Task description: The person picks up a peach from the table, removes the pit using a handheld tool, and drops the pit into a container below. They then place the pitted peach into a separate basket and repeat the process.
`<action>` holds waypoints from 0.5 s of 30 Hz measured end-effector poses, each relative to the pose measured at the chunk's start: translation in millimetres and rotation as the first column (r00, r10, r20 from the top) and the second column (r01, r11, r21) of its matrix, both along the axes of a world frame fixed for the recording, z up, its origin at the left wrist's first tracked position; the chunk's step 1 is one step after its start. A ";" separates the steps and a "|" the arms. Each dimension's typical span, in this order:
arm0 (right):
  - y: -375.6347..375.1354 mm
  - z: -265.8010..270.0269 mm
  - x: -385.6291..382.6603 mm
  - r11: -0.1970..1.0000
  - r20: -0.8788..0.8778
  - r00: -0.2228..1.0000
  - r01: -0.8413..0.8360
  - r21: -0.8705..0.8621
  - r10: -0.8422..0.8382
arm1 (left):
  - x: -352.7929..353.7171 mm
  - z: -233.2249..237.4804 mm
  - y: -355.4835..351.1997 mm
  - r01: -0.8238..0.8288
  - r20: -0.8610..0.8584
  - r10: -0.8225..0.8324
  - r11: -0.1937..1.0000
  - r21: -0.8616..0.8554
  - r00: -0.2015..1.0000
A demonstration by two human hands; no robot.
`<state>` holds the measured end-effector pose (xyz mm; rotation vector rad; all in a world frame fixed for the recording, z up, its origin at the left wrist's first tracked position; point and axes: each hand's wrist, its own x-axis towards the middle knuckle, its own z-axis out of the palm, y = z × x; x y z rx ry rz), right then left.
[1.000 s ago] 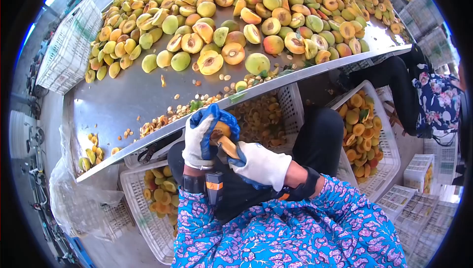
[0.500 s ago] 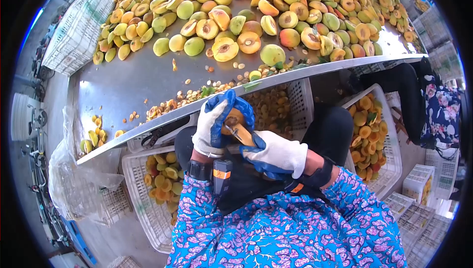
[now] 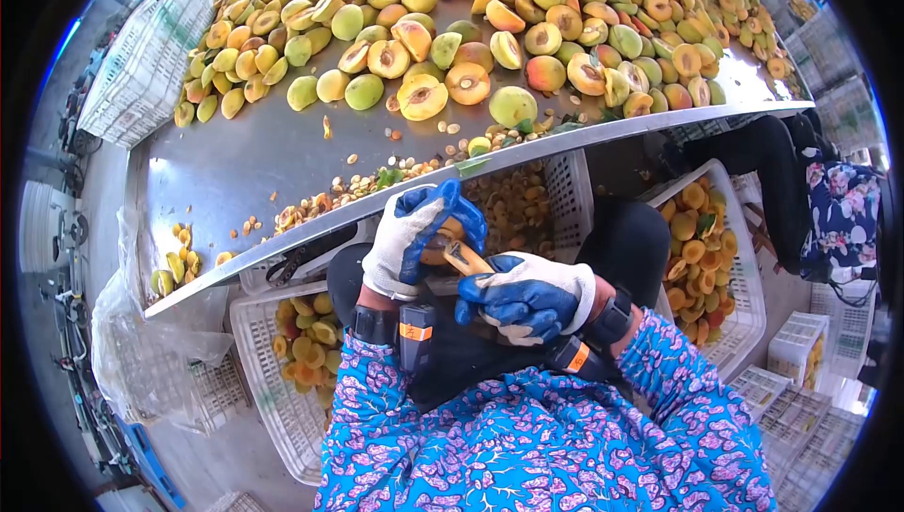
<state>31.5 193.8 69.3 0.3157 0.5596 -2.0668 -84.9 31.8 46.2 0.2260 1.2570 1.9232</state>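
Observation:
My left hand (image 3: 410, 237), in a white glove with a blue coated palm, is closed around a yellow-orange stone fruit (image 3: 452, 229), much like a peach. Only part of the fruit shows between the fingers. Gripped in my right hand (image 3: 534, 297), gloved the same way, is a pitting tool with a light wooden-looking handle (image 3: 465, 258). Its front end lies against the fruit, and its tip is hidden there. Both hands are close together in front of my lap, just below the metal table edge (image 3: 513, 156).
Halved and whole stone fruit (image 3: 421, 98) lie heaped on the metal table (image 3: 226, 173); loose pits and scraps line its near edge. Crates of fruit halves stand at left (image 3: 254, 361) and right (image 3: 749, 296) of my legs. Another person's dark-clothed leg (image 3: 744, 150) is at right.
My right hand has turned and shifted slightly right and down, its fingers' blue backs now showing more. The tool handle has rotated a little. My left hand still holds the fruit.

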 end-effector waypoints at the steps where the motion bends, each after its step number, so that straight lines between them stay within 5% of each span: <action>1: -1.5 -2.4 1.4 0.999 -0.002 1.000 0.012 -0.031 -0.012 | -0.8 1.5 -0.2 0.020 0.000 -0.020 1.000 0.018 1.000; 3: -3.9 -6.2 4.4 0.994 -0.001 0.999 0.043 -0.097 -0.043 | -1.3 -3.3 0.2 -0.005 0.026 0.006 0.999 -0.032 1.000; 7: -11.0 0.0 4.3 0.852 -0.139 0.989 0.029 0.522 0.051 | 1.8 -2.9 11.4 0.048 -0.017 -0.051 0.991 -0.122 0.999; 11: 2.2 -10.4 11.4 0.993 0.032 0.999 0.046 -0.109 -0.043 | 1.5 5.7 8.5 0.114 -0.064 -0.127 0.977 -0.178 0.990; 12: 0.3 -9.8 13.9 0.980 0.069 0.994 0.090 -0.175 -0.079 | 1.2 2.8 8.5 0.116 -0.062 -0.121 0.991 -0.069 0.991; 15: -2.4 -17.2 14.6 0.971 0.029 0.996 0.092 -0.223 -0.088 | 0.7 -3.9 7.9 0.038 -0.084 -0.056 0.978 -0.204 0.995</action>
